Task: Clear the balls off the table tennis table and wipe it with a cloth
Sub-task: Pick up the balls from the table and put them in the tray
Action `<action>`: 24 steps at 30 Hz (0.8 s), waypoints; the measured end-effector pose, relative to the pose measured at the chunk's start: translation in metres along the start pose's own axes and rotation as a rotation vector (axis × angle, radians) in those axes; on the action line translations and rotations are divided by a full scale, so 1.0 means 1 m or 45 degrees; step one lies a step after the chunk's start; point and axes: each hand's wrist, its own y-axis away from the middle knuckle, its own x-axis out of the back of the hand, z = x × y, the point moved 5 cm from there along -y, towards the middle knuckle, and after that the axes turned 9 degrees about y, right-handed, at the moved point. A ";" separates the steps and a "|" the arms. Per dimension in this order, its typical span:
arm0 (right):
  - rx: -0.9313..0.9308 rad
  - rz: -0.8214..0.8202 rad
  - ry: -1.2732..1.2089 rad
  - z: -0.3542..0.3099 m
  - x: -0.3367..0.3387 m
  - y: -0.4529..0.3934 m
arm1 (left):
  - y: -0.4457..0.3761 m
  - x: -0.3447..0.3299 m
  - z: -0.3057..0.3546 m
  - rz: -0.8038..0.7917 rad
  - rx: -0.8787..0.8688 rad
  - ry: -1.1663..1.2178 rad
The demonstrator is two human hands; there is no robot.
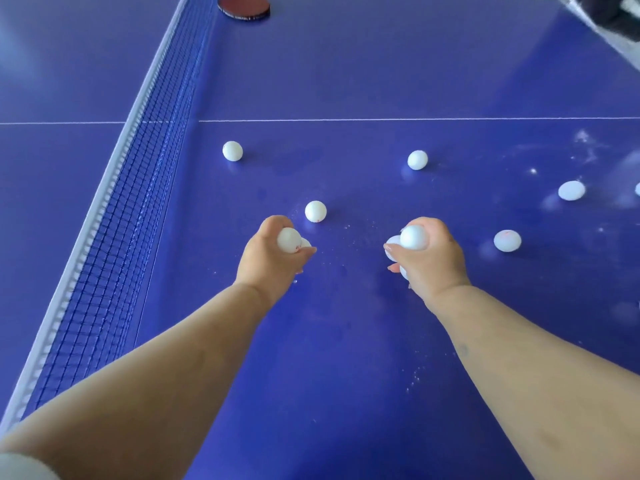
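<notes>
Nearest, both forearms out over the blue bench (pixel 346 375), white specks and smears scattered on it. Left grip (pixel 273 251) curled round two balls (pixel 289 240), little room left in it. Right grip (pixel 426 254) curled round about three balls (pixel 412 237), the top one perched high against the thumb and likely to pop free if reached for another. Just beyond the left grip, a loose ball (pixel 315 211); to the right, another (pixel 507 241) and a blurred one (pixel 571 190). Farther, two more (pixel 232 151) (pixel 417 159). Net (pixel 138 202) along the left; any dropped ball apt to roll off. Far off, a paddle (pixel 243 6). No cloth in view.
</notes>
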 end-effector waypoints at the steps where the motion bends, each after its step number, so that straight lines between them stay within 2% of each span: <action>1: 0.002 0.008 -0.020 0.005 0.010 0.005 | 0.008 -0.011 0.004 -0.019 -0.009 0.007; 7: -0.009 0.091 -0.098 0.053 0.096 0.042 | 0.067 -0.096 0.038 -0.156 -0.160 -0.060; 13: -0.028 0.269 -0.210 0.143 0.225 0.089 | 0.160 -0.228 0.070 -0.308 -0.283 -0.098; 20: -0.078 0.387 -0.210 0.254 0.382 0.145 | 0.274 -0.393 0.091 -0.503 -0.290 0.007; 24: -0.140 0.508 -0.216 0.301 0.444 0.159 | 0.317 -0.461 0.108 -0.590 -0.306 0.070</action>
